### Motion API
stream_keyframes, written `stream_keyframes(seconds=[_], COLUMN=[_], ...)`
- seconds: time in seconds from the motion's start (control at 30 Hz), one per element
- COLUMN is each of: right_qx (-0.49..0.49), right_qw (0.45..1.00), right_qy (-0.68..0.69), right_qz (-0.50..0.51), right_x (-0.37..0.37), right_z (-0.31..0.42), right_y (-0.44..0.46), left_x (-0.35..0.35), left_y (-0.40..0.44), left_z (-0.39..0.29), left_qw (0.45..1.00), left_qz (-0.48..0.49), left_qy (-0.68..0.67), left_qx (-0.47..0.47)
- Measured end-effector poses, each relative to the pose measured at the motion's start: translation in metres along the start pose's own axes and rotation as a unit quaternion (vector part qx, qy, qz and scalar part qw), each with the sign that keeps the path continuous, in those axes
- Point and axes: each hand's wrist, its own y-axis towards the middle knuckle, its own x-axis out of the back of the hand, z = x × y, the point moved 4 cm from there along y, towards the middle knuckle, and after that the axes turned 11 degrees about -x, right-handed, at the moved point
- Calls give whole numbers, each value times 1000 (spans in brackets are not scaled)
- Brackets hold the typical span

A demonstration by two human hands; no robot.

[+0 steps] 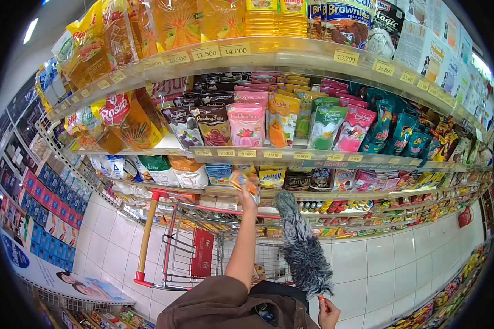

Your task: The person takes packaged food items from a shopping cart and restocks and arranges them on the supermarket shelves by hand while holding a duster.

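My left hand [247, 198] reaches toward the lower shelf, its fingers closed on a small orange-and-white packet [241, 180]. The print on that packet is too blurred to read. Beside it on the shelf stands a yellow packet [272, 178]. Low at the right, my right hand [328, 315] is closed around the orange handle [321, 300] of a fluffy grey duster [304, 247]. The duster slants up toward the shelf, its tip a little right of my left hand. Under my left forearm is a wire shopping cart [173, 241] with a red sign.
Pudding packets [247, 125] fill the middle shelf, with oil pouches [129, 118] at its left. A price-tagged shelf edge [291, 55] juts out above. White floor tiles [368, 268] lie right of the cart. Stacked boxes [52, 219] stand far left, and another shelf runs along the lower right.
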Motion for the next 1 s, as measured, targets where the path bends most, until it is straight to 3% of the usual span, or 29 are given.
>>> stream_keyframes(seconds=[0.03, 0.13, 0.17, 0.2, 0.3, 0.37, 0.5, 0.57, 0.63, 0.7, 0.77, 0.87, 1.0], right_qx=[20, 47, 60, 137, 78, 78, 84, 81, 77, 68, 70, 74, 117], right_qw=[1000, 999, 998, 989, 992, 992, 992, 991, 990, 989, 989, 989, 985], right_qy=[-2, -4, -4, 35, 94, 97, 92, 106, 117, 125, 124, 128, 124], right_qz=[-3, -10, -15, -50, -34, -34, -33, -34, -32, -28, -27, -25, -27], right_x=[1, -1, -4, -5, -23, -26, -30, -36, -40, -41, -42, -43, -40], right_z=[1, 0, 1, 5, -14, -11, -7, -11, -14, -13, -10, -5, 18], right_y=[2, 11, 14, 13, 30, 29, 21, 20, 18, 17, 17, 15, 8], left_x=[-1, 3, -1, -6, -9, -6, 0, 0, -3, -5, -11, -12, 7], left_y=[-6, -19, -22, -25, -26, -21, -14, -11, -6, -5, -1, 0, -27], left_z=[-1, -6, -14, -20, -27, -19, -21, -33, -40, -38, -40, -53, -78], left_qw=[993, 976, 976, 972, 960, 965, 960, 973, 974, 950, 948, 964, 956], left_qz=[105, 156, 155, 155, 148, 152, 177, 140, 152, 154, 173, 182, 159], left_qy=[40, 134, 135, 155, 214, 120, 137, 144, 107, 108, 117, 35, -103], left_qx=[29, 70, 68, 83, 102, 179, 168, 113, 132, 249, 239, 192, 222])
